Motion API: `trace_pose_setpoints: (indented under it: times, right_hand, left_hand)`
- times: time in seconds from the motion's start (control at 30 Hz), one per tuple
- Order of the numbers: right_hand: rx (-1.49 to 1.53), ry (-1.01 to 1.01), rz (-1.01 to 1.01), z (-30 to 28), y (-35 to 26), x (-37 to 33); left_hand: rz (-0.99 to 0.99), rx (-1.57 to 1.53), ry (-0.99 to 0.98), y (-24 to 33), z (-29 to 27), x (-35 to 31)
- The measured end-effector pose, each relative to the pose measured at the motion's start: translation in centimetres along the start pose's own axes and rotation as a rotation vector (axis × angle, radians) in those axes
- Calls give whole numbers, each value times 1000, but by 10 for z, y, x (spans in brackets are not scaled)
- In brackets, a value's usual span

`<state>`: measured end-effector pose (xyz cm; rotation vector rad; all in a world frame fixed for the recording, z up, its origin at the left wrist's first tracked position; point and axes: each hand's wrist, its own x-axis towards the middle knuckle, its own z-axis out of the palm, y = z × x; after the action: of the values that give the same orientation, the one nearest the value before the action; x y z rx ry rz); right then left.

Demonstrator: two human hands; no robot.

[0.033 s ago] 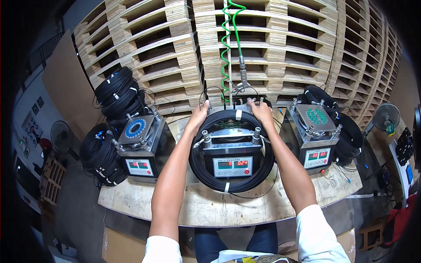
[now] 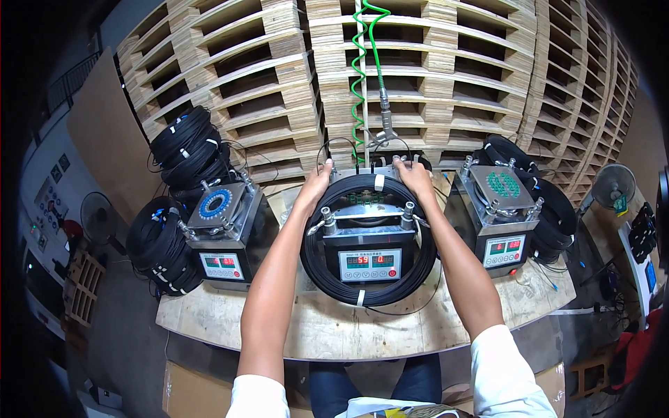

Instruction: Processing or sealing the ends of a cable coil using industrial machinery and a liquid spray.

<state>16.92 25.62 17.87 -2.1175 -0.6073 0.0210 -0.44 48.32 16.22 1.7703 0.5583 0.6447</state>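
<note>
A coil of black cable (image 2: pixel 313 275), bound with white ties, hangs around the front of the middle polishing machine (image 2: pixel 333 249). This machine has a metal top, silver clamp posts and a red-lit display panel (image 2: pixel 370 265), seen through the coil. My left hand (image 2: pixel 316 187) is closed round the machine's rear left top corner, thumb up by a clamp post. At the rear right corner, my right hand (image 2: pixel 417 182) grips the same way. The far fingers of both hands are partly hidden. My forearms pass on either side of the coil.
Similar machines stand at left (image 2: pixel 219 240) and right (image 2: pixel 503 233), with blue and green rings on top. Black cable coils (image 2: pixel 164 244) are piled beside them. Behind rise stacked wooden pallets (image 2: pixel 418 70). A green air hose (image 2: pixel 377 59) with an air gun (image 2: pixel 385 122) hangs centrally.
The lit digits on the three machines' displays have changed. My hands and the cable coil have not visibly moved.
</note>
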Motion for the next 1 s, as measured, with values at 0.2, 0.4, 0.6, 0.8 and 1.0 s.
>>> trace_pose_setpoints:
  times: [0.2,0.4,0.6,0.8,1.0]
  right_hand:
    - [192,9,-116,0,8,2]
    - [168,118,-173,-3,10,1]
    - [25,63,-16,4,-9,-7]
    - [95,6,-89,1,9,6]
    - [192,77,-167,4,6,1]
  left_hand:
    - [-8,23,108,14,9,-13]
    - [-135,-64,5,35,9,-25]
    - [-81,39,0,16,-11,-13]
    - [-48,-1,11,22,8,-19]
    - [-34,48,105,15,1,-15]
